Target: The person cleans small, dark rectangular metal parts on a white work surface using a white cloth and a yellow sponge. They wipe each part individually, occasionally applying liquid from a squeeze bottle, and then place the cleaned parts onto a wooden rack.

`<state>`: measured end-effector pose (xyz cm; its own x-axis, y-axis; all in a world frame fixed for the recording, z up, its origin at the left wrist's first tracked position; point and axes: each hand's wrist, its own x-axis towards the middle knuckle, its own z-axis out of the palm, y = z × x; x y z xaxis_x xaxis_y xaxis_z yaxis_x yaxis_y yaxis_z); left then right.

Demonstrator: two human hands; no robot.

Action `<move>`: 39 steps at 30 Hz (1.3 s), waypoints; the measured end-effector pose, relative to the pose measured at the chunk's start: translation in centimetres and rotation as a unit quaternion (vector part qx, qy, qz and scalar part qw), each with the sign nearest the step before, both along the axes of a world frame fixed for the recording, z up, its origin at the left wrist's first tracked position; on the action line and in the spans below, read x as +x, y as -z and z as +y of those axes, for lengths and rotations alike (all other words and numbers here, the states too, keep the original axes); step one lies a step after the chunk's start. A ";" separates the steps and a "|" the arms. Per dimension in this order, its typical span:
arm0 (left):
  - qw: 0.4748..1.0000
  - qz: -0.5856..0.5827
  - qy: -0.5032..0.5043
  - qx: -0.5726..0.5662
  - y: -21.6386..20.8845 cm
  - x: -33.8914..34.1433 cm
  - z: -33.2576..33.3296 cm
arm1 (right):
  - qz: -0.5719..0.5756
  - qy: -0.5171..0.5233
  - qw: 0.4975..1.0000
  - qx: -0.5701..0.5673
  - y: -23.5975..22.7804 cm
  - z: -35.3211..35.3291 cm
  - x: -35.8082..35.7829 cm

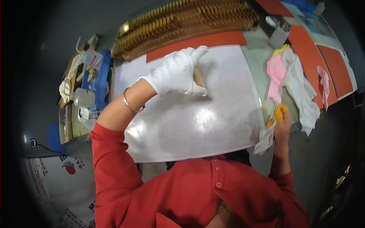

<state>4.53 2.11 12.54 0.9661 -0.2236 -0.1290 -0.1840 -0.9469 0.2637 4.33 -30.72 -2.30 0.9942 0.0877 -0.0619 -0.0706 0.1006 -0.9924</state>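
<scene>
My left hand (176, 72), in a white glove, is over the white sheet on the table. Its thumb and fingers are closed around a small gold-coloured piece (198, 77) with fine lines on it; the glove hides most of the piece. At the right edge of the sheet is my right hand (280, 119), with yellow covers on its fingertips. It grips a crumpled white cloth (265, 140) that hangs down by the table edge. The white sheet (171, 133) is smooth and reflects light.
A rack with rows of gold-coloured pieces (182, 24) stands at the back on a red mat (224, 39). To the right are a pink cloth (276, 74), a white cloth (302, 91) and a grey bottle (280, 35). A blue basket (102, 78) with bottles is at left.
</scene>
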 end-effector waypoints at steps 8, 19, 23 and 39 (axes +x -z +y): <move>0.979 0.100 0.101 0.147 3.4 -0.1 -7.2 | -0.011 -0.010 1.000 0.025 -0.1 0.1 0.1; 0.983 0.039 0.075 0.166 5.7 -2.6 -3.1 | -0.003 -0.009 1.000 0.004 -0.3 0.1 -0.1; 0.986 0.050 0.039 0.153 4.4 -3.5 -2.9 | -0.022 -0.001 1.000 -0.005 0.2 0.0 0.1; 0.981 0.057 -0.089 0.161 3.8 -13.7 6.2 | -0.024 -0.001 1.000 -0.012 0.3 -0.1 0.2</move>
